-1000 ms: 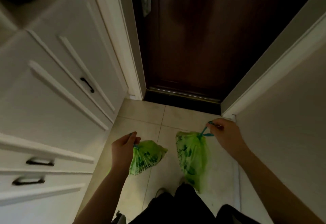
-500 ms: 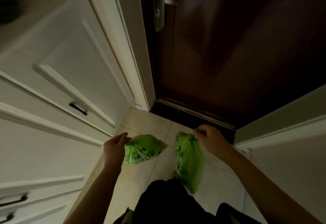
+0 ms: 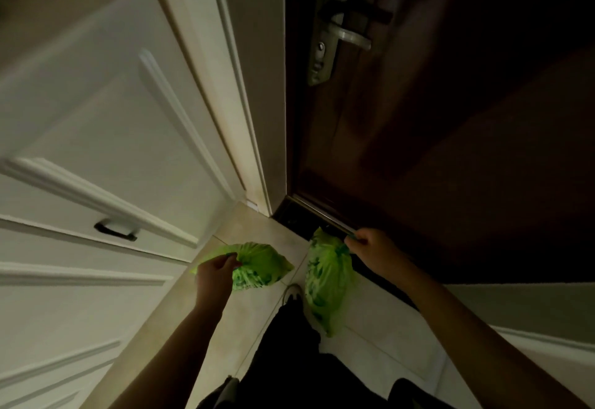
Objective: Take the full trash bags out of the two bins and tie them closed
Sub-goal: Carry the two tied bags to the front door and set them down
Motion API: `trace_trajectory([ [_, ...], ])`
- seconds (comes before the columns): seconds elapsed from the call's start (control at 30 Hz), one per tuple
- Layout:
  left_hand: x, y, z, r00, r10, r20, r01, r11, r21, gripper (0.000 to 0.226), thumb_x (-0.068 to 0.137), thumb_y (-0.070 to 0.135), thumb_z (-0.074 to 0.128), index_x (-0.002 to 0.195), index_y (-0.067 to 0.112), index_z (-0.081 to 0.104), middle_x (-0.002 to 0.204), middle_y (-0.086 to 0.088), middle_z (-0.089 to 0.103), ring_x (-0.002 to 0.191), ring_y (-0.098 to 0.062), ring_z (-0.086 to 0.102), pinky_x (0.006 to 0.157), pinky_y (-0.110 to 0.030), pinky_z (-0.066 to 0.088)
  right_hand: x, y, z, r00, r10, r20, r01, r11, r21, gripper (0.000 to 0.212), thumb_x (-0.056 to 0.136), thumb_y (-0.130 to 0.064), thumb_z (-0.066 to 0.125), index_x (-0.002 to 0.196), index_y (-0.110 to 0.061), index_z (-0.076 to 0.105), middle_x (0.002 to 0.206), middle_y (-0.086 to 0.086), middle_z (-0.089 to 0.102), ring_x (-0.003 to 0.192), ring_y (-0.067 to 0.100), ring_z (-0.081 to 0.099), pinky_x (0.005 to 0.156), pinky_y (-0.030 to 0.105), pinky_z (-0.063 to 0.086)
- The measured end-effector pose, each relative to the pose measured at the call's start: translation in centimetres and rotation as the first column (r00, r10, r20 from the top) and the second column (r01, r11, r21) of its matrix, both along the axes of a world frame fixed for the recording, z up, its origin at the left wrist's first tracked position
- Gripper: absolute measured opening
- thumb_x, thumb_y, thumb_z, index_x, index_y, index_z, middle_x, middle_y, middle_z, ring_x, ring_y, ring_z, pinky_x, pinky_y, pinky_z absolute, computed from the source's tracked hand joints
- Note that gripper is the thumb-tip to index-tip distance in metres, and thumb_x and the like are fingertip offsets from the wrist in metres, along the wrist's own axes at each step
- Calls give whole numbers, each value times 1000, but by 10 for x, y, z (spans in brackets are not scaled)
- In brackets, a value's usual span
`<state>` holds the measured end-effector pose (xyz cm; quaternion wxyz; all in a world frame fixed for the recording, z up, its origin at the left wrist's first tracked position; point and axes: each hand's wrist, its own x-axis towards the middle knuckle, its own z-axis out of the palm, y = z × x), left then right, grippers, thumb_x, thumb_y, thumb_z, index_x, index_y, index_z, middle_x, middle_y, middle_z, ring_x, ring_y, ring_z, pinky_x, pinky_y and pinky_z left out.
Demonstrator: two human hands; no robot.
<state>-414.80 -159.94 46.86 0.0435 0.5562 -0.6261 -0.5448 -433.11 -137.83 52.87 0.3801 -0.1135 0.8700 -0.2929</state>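
1. Two green trash bags are held above the tiled floor [image 3: 257, 225], in front of the dark door [image 3: 450, 119]
2. The left bag [image 3: 260, 268] is gripped at its gathered neck by the left hand [image 3: 215, 271], at 7 o'clock of the scene
3. The right bag [image 3: 325, 276] is pinched at its top by the right hand [image 3: 373, 247], at 5 o'clock, and hangs down
4. The hands are kept apart
5. No bins are seen; removal is judged done
6. Both necks appear gathered; whether knots are finished cannot be told
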Motion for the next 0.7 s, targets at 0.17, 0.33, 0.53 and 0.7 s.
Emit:
trace_trajectory([
  [0.17,-27,-18,-31,997,-5,76,4,1000,10,18,87,17,62,78,24,76,96,-7,76,96,-23,68,94,-41,50,-49,-33,-33,1000,-19,15,19,1000,-14,40,93,-20,52,59,-18,31,54,-1,28,48,11,27,51,28,20],
  [0.33,-47,-21,-59,990,51,133,-55,998,24,20,90,18,60,83,15,78,88,-6,76,91,-27,69,75,-32,46,-84,-57,-71,999,35,15,-35,999,4,42,92,-18,54,56,-20,31,52,-2,28,47,12,28,50,27,20],
  [0.53,-59,-14,-99,955,260,144,-272,960,71,23,88,18,62,70,26,74,95,-8,76,97,-28,67,81,-36,50,-124,-77,-125,985,171,25,-172,985,20,36,93,-17,52,58,-13,43,52,0,35,46,13,33,48,25,23],
  [0.7,-66,-9,-126,899,425,104,-436,890,135,24,86,16,64,67,29,71,99,-12,75,101,-25,67,96,-48,50,-144,-93,-158,959,280,46,-282,959,26,32,94,-19,51,63,-13,46,54,1,37,46,14,35,48,24,24],
])
